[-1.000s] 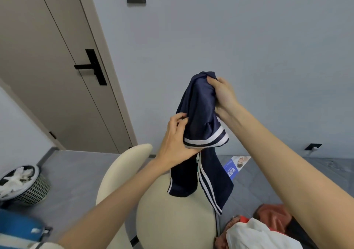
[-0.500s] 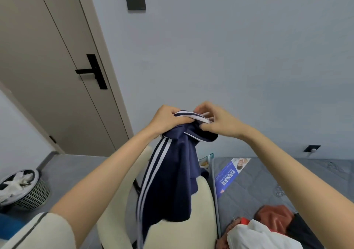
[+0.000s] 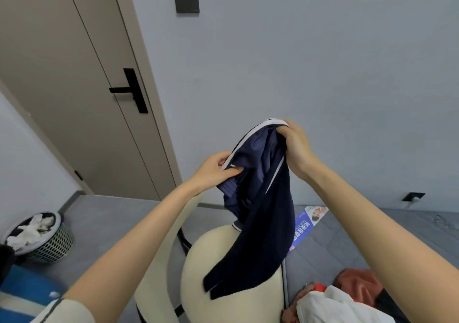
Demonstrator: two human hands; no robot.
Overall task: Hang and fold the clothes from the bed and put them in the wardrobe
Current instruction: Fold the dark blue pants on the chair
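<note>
A navy garment (image 3: pixel 260 213) with white stripes hangs in the air above a cream chair. My right hand (image 3: pixel 295 146) grips its top edge, bunched in the fist. My left hand (image 3: pixel 213 171) pinches the striped edge lower and to the left. The rest of the cloth droops down to the chair seat. A heap of other clothes (image 3: pixel 340 300), white, orange and rust-coloured, lies on the grey bed (image 3: pixel 407 233) at the lower right.
The cream chair (image 3: pixel 223 285) stands right in front of me, against the bed's edge. A closed beige door (image 3: pixel 82 81) with a black handle is at the left. A mesh waste basket (image 3: pixel 42 235) sits on the grey floor. A blue leaflet (image 3: pixel 306 223) lies on the bed.
My hands were together at the garment's edge; now they have spread apart, the right one higher and the left one lower. The cloth hangs more to the right.
</note>
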